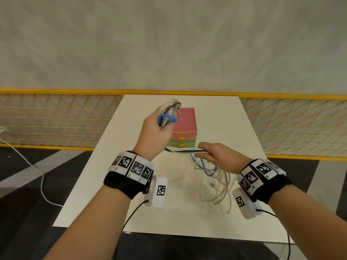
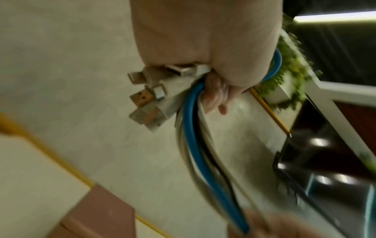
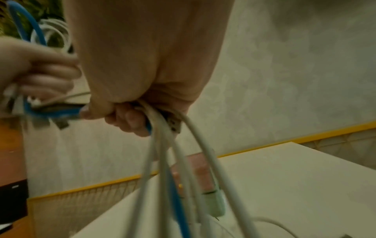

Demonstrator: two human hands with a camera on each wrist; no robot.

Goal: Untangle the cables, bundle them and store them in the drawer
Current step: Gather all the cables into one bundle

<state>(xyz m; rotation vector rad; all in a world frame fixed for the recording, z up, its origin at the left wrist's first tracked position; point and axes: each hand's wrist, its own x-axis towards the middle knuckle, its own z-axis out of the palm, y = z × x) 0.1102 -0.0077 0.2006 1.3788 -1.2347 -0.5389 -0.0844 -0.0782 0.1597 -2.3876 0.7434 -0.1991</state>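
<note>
My left hand [image 1: 159, 126] is raised in front of the drawer unit and grips a folded loop of cables [image 1: 170, 113], blue, white and black, with several plug ends [image 2: 149, 96] sticking out of the fist [image 2: 215, 90]. The same cables [image 1: 185, 151] run level across to my right hand [image 1: 210, 152], which grips them. Below that hand [image 3: 126, 116] the loose white and blue cable lengths [image 1: 214, 184] hang in loops onto the white table [image 1: 105, 184]. The drawer unit has a pink drawer [image 1: 185, 136] on top and a green drawer [image 1: 182, 144] beneath, both closed.
A yellow mesh fence [image 1: 56, 119] runs behind the table under a pale wall. A white cord [image 1: 37, 169] trails over the dark floor at the left. Black wires hang from both wrist cameras near the table's front edge.
</note>
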